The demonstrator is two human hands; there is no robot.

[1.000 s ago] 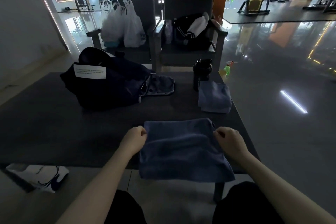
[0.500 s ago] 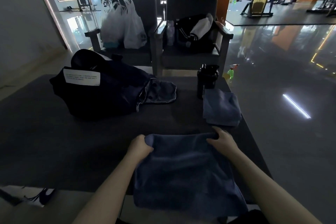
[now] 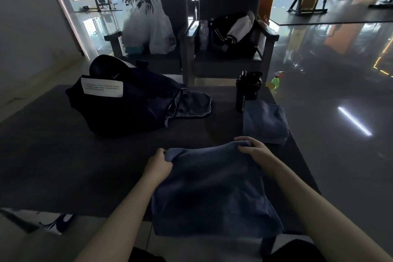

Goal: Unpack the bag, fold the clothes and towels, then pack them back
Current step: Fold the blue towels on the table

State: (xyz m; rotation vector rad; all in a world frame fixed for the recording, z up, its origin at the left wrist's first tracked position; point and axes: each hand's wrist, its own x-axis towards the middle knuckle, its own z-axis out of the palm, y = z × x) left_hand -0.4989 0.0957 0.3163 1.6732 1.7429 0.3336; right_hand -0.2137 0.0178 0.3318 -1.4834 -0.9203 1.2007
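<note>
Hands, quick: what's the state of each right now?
Left hand: grips the blue towel at its far left corner.
Right hand: grips the blue towel's far right corner.

The left hand (image 3: 158, 165) and right hand (image 3: 255, 152) continue into bare forearms (image 3: 119, 219), while black clothing (image 3: 297, 251) covers both thighs (image 3: 146, 256) at the lower edge of the view.

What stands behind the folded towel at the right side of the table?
A black bottle stands just behind the folded towel. The towel covers part of its base.
</note>
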